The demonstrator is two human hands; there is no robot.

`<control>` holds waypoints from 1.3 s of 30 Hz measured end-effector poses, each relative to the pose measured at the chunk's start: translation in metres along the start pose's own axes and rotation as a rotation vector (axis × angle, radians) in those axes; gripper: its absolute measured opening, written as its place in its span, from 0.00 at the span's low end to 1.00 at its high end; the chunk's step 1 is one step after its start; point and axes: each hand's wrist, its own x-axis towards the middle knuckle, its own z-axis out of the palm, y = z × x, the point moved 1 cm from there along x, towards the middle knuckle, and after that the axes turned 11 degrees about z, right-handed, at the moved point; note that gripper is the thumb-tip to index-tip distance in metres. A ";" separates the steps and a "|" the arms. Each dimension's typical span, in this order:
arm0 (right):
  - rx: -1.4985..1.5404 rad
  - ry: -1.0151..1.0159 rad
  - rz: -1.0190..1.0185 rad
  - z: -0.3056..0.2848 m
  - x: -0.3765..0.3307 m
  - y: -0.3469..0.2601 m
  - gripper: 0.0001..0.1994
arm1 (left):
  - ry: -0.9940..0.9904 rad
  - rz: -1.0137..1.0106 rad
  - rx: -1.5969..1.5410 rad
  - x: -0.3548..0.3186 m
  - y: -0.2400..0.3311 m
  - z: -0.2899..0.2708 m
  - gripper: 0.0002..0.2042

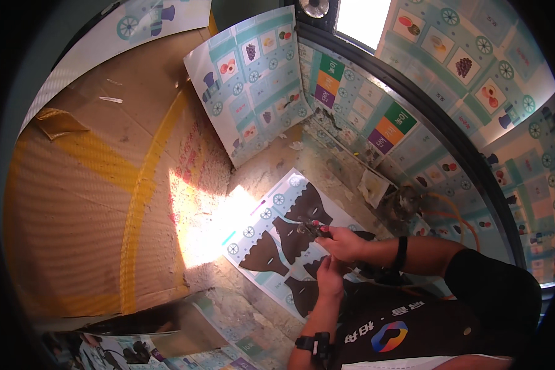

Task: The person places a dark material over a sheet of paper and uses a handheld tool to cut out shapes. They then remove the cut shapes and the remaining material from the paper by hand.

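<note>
My right hand (344, 244) is closed round a small dark metal tool (311, 227) with red parts, its exact kind unclear. The tool is above several dark brown flat pieces with scalloped edges and small slots. One brown piece (262, 254) lies at the left, and another brown piece (314, 203) is at the far end. They rest on a printed sheet (243, 233). Just below the right hand, my left hand (330, 282) has its fingers drawn together; what they hold, if anything, is hidden. Some brown pieces are partly covered by my hands and forearms.
A large cardboard sheet (98, 203) with yellow tape stands at the left. Printed sheets line the right side, and another printed sheet (253, 80) leans at the back. An orange hose (459, 213) curves at the right. Bright sunlight falls beside the work sheet.
</note>
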 end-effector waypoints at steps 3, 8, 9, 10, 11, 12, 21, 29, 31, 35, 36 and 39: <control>0.029 0.022 0.026 -0.003 0.003 0.001 0.15 | 0.046 -0.027 -0.125 -0.005 -0.010 0.007 0.11; 0.068 -0.016 0.106 -0.005 0.002 -0.002 0.18 | 0.074 -0.040 -0.090 -0.008 -0.016 0.011 0.12; 0.078 -0.031 0.108 -0.004 0.002 -0.002 0.18 | 0.075 -0.041 -0.118 -0.008 -0.017 0.011 0.12; 0.081 -0.047 0.120 -0.003 0.001 -0.003 0.18 | 0.088 -0.036 -0.119 -0.008 -0.019 0.011 0.12; 0.088 -0.046 0.111 -0.003 0.001 -0.003 0.18 | 0.073 -0.032 -0.124 -0.008 -0.020 0.010 0.12; 0.064 -0.039 0.097 -0.002 0.002 -0.003 0.18 | 0.087 -0.022 -0.118 -0.009 -0.020 0.010 0.11; -0.067 -0.035 0.013 0.001 0.005 -0.008 0.18 | 0.142 0.575 1.571 0.001 0.048 -0.041 0.28; -0.101 -0.053 -0.038 0.016 0.012 -0.010 0.19 | 0.139 0.512 1.925 0.008 0.051 -0.067 0.40; -0.163 -0.105 -0.011 0.018 0.010 -0.009 0.19 | 0.139 0.499 1.924 0.009 0.050 -0.067 0.40; -0.213 -0.095 -0.057 0.012 0.001 -0.011 0.18 | 0.145 0.492 1.939 0.009 0.051 -0.067 0.40; -0.211 -0.084 -0.025 0.009 -0.001 -0.012 0.18 | 0.140 0.496 1.933 0.009 0.053 -0.067 0.40; -0.187 -0.056 0.028 -0.001 -0.003 -0.011 0.18 | 0.152 0.502 1.875 0.007 0.056 -0.064 0.37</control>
